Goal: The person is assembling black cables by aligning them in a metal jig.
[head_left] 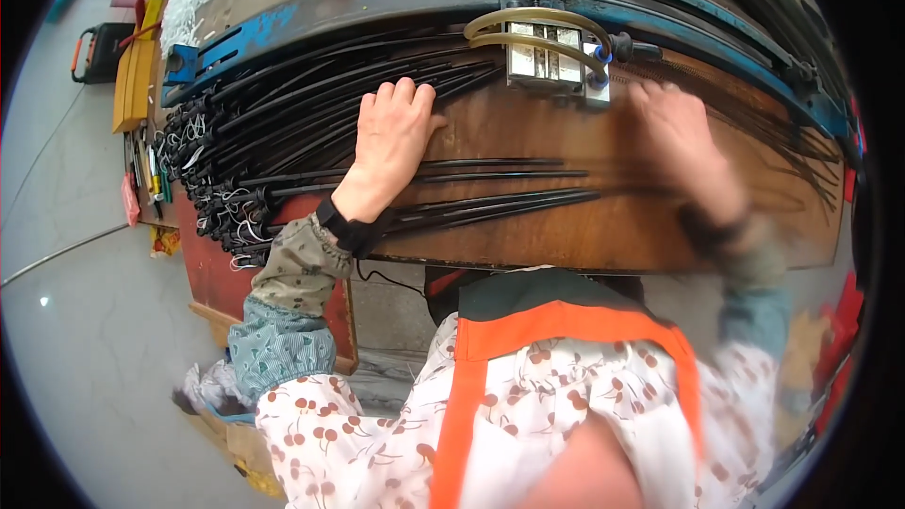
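My left hand [394, 137] lies over a bundle of long thin black cables [311, 123], its fingers curled down and close together. Cables run beneath it, and several come out past its thumb toward a metal clamp block [545, 57]; what exactly the fingers grip is hidden under them. My right hand [674, 123] is smeared by motion just right of the block, above thin dark wires [754, 113]. Whether it holds anything does not show. More cables [509, 203] lie side by side nearer me on the wooden tabletop [528, 132].
Behind the block runs a blue-grey metal rail [405, 0], and a yellowish hose [537, 17] loops over the block. Dark cable ends with white ties [203, 188] pile up at the left. A yellow box [135, 85] and a black case [99, 52] stand farther left.
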`<action>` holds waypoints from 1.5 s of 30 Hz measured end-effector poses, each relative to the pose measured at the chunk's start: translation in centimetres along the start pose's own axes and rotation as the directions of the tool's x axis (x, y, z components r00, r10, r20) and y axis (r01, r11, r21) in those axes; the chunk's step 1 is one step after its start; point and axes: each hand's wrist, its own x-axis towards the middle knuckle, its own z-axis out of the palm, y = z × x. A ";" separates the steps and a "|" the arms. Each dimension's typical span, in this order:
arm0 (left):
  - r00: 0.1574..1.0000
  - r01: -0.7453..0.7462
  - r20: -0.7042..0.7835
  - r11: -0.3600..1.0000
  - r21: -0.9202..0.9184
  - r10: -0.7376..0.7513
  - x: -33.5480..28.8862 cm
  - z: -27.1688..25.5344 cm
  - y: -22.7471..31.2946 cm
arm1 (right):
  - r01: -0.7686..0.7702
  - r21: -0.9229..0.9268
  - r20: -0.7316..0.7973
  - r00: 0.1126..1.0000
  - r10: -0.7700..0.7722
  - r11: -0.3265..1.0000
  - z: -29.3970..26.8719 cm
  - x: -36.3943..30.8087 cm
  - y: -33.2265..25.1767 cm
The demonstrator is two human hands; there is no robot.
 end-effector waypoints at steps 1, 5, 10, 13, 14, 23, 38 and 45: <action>1.000 0.008 -0.004 1.000 0.005 -0.008 -0.4 0.1 0.0 | 0.016 0.124 0.062 0.998 -0.024 0.992 -0.6 -0.8 -0.5; 1.000 -0.015 0.020 0.994 -0.106 0.017 -0.7 1.1 0.5 | -0.020 0.462 0.326 0.934 -0.149 0.887 -0.1 -2.0 -1.2; 0.998 0.056 0.018 0.961 -0.271 -0.053 -2.2 0.8 2.2 | 0.008 0.507 0.164 0.981 -0.105 0.862 1.5 -1.3 -2.8; 1.000 -0.014 -0.006 0.975 -0.220 0.013 -3.6 0.5 2.5 | -0.075 0.739 0.157 0.986 -0.062 0.669 -0.2 0.3 -6.0; 1.000 -0.015 -0.012 0.975 -0.221 0.013 -3.7 0.1 2.6 | -0.083 0.774 0.101 0.995 0.007 0.628 -0.6 0.9 -7.1; 0.976 -0.083 -0.213 0.986 -0.145 0.051 -4.8 -1.8 4.7 | -0.121 0.908 0.031 0.974 0.224 0.401 0.5 -0.1 -8.0; 0.812 0.174 0.495 0.681 -0.712 0.309 0.5 -7.6 7.3 | 0.605 0.335 -0.592 0.731 -0.338 0.722 -0.9 -3.3 -2.3; 0.844 0.127 0.471 0.759 -0.638 0.256 1.8 -6.3 8.3 | 0.502 0.360 -0.420 0.840 -0.344 0.786 -2.0 -5.0 -2.3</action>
